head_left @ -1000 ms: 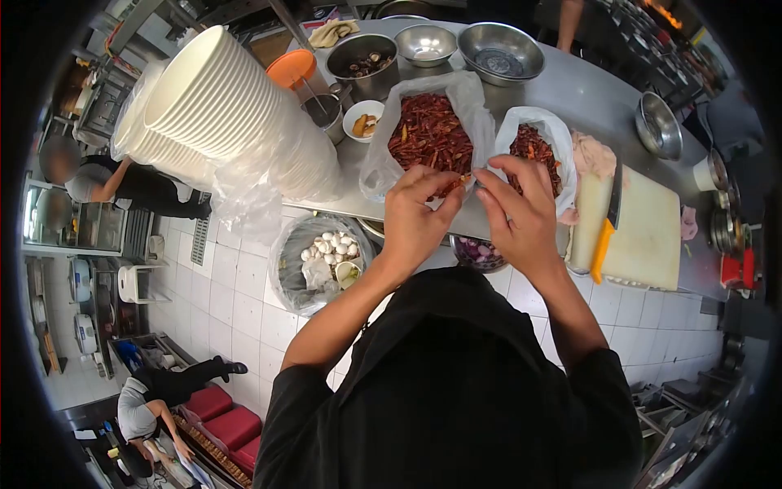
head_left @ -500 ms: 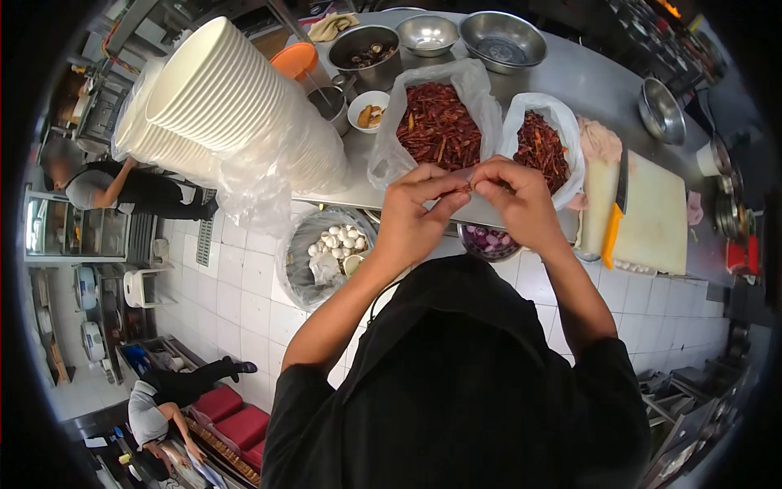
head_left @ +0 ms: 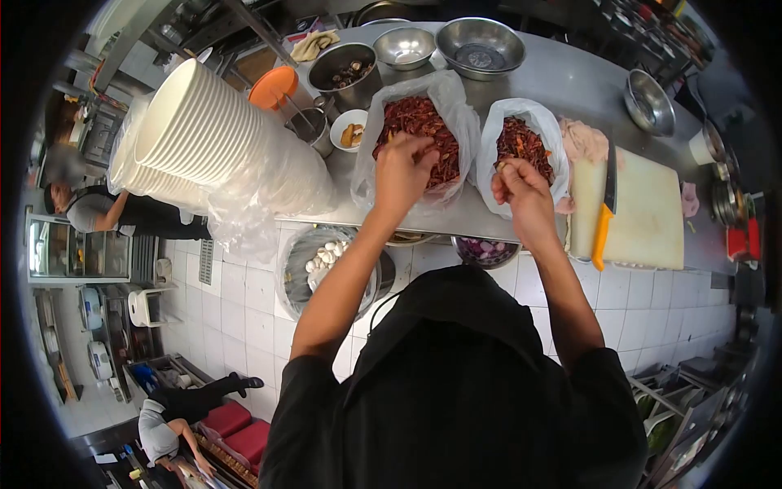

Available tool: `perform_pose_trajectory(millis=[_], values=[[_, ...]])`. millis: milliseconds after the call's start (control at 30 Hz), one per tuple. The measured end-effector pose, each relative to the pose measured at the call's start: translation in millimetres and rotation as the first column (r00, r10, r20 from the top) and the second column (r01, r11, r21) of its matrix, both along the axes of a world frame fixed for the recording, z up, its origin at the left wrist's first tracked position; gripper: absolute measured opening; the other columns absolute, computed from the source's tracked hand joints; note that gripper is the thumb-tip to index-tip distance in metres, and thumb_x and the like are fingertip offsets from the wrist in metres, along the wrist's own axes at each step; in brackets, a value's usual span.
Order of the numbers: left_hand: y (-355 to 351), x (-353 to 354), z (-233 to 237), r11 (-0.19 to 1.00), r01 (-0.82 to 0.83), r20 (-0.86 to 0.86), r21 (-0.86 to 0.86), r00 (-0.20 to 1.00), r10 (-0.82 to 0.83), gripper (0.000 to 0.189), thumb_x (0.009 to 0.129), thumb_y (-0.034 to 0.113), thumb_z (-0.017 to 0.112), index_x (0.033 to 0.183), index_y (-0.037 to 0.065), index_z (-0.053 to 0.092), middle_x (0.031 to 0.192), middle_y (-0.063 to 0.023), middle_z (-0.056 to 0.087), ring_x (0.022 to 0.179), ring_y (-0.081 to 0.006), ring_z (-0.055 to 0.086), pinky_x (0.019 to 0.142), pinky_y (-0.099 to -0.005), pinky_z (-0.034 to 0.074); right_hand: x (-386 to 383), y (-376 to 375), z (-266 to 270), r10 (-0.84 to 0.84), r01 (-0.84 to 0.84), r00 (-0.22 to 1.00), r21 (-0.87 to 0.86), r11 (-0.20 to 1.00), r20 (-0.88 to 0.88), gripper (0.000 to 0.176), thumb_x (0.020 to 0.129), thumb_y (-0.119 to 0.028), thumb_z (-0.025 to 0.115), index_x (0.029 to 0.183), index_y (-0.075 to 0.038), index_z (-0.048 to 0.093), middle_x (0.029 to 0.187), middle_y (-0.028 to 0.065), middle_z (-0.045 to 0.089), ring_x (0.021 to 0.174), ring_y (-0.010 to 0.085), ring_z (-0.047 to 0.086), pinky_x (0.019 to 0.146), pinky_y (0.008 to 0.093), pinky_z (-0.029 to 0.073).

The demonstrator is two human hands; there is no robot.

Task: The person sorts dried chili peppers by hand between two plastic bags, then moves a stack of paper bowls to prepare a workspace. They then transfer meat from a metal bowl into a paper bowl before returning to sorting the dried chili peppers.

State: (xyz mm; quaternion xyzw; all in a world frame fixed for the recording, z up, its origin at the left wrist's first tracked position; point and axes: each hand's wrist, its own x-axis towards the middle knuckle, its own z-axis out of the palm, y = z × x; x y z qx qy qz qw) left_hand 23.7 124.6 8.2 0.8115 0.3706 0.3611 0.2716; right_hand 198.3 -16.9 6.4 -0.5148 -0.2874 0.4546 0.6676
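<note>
My left hand (head_left: 401, 173) is over the larger plastic bag of dried red chilies (head_left: 444, 147), its curved fingers at the chilies and the thumb apart from them. At the near edge of the smaller bag of chilies (head_left: 521, 138), my right hand (head_left: 524, 189) has its fingers pinched together. Something small may be between those fingertips, but I cannot make it out. Both bags stand side by side with their tops open on the steel counter (head_left: 562, 77).
Stacked white containers (head_left: 195, 122) stand left, near a pot of mushrooms (head_left: 346, 75) and a small bowl (head_left: 350, 130). Right lie a cloth (head_left: 582, 140) and a yellow-handled knife (head_left: 604, 216) on a cutting board (head_left: 648, 212). Two people are at the left.
My hands have moved apart from their meeting point between the bags. The left went to the larger bag's chilies, the right to the smaller bag. The camera view has shifted slightly.
</note>
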Motion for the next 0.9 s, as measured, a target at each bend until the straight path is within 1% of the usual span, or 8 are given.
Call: perform_pose_trajectory(millis=[133,333,467,533,567,633,833,900], values=[[15.4,3.1,11.1,0.993,-0.022,0.019,0.118,1.000,0.020,0.031,0.075,0.009,0.079,0.105,0.002,0.073,0.104,-0.0145,0.069,0.094,-0.0312,0.066,0.083,-0.0338,0.052,10.1,-3.4,-1.2,-0.181,0.178,0.976,0.031,0.983,0.118,0.018,0.103,-0.019,0.054,0.101,-0.003,0.063,0.081,0.0008,0.061,0.070,0.0077,0.052,0.066,0.0232,0.043],[-22.7,-77.7,92.5,0.981,-0.192,0.315,-0.031,0.930,0.192,0.024,0.083,0.006,0.075,0.107,0.001,0.073,0.110,-0.0100,0.069,0.098,-0.0191,0.065,0.086,-0.0299,0.052,-21.5,4.1,54.5,-0.386,0.343,0.902,0.227,0.912,0.191,0.012,0.098,-0.010,0.063,0.105,-0.001,0.065,0.083,0.0006,0.063,0.076,0.0061,0.057,0.071,0.0228,0.048],[-58.4,-115.9,131.9,0.931,-0.362,0.504,0.040,0.812,0.294,0.021,0.091,-0.001,0.066,0.111,-0.004,0.069,0.110,-0.0097,0.069,0.097,-0.0150,0.065,0.087,-0.0269,0.051,-96.6,21.6,66.3,-0.110,0.032,0.968,0.326,0.945,0.226,0.008,0.097,-0.009,0.062,0.102,-0.003,0.064,0.088,0.0019,0.064,0.077,0.0067,0.058,0.070,0.0239,0.048],[-68.5,-121.9,141.9,0.902,-0.408,0.517,0.142,0.808,0.284,0.021,0.094,-0.001,0.063,0.113,-0.005,0.068,0.110,-0.0109,0.070,0.097,-0.0165,0.066,0.087,-0.0275,0.052,-160.7,40.0,27.7,-0.039,-0.169,0.917,0.474,0.864,0.398,0.013,0.096,-0.013,0.059,0.099,-0.001,0.061,0.088,0.0098,0.064,0.077,0.0207,0.062,0.071,0.0349,0.051],[-71.4,-122.9,142.4,0.900,-0.416,0.515,0.132,0.804,0.296,0.021,0.094,-0.001,0.062,0.113,-0.005,0.068,0.110,-0.0116,0.070,0.097,-0.0169,0.066,0.086,-0.0281,0.052,-179.8,45.1,14.5,0.246,-0.476,0.774,0.280,0.834,0.583,0.015,0.092,-0.012,0.057,0.099,0.001,0.063,0.092,0.0186,0.065,0.083,0.0332,0.065,0.075,0.0455,0.051],[-73.4,-124.4,136.7,0.925,-0.373,0.504,0.079,0.815,0.286,0.021,0.094,-0.001,0.063,0.113,-0.005,0.068,0.110,-0.0110,0.070,0.098,-0.0164,0.066,0.087,-0.0278,0.052,-203.8,50.6,-31.0,0.407,-0.772,0.091,-0.194,0.605,0.909,0.016,0.084,-0.009,0.058,0.092,0.001,0.067,0.092,0.0240,0.066,0.086,0.0394,0.065,0.079,0.0522,0.049],[-86.2,-156.3,80.2,0.907,-0.402,0.350,-0.125,0.838,0.419,0.016,0.093,-0.004,0.064,0.108,-0.005,0.069,0.108,-0.0078,0.066,0.092,-0.0124,0.062,0.083,-0.0245,0.049,-100.5,31.8,-8.9,0.577,-0.509,0.215,-0.414,0.755,0.788,0.011,0.082,-0.011,0.066,0.087,-0.001,0.068,0.091,0.0205,0.067,0.086,0.0378,0.066,0.077,0.0457,0.051],[-96.3,-165.4,60.1,0.894,-0.373,0.343,-0.248,0.829,0.441,0.016,0.092,-0.003,0.064,0.107,-0.005,0.069,0.106,-0.0072,0.067,0.092,-0.0122,0.062,0.083,-0.0241,0.049,-33.4,24.4,-10.1,0.292,-0.263,0.487,-0.180,0.948,0.823,0.012,0.078,-0.014,0.069,0.084,-0.003,0.070,0.088,0.0194,0.068,0.085,0.0364,0.067,0.077,0.0475,0.052]])
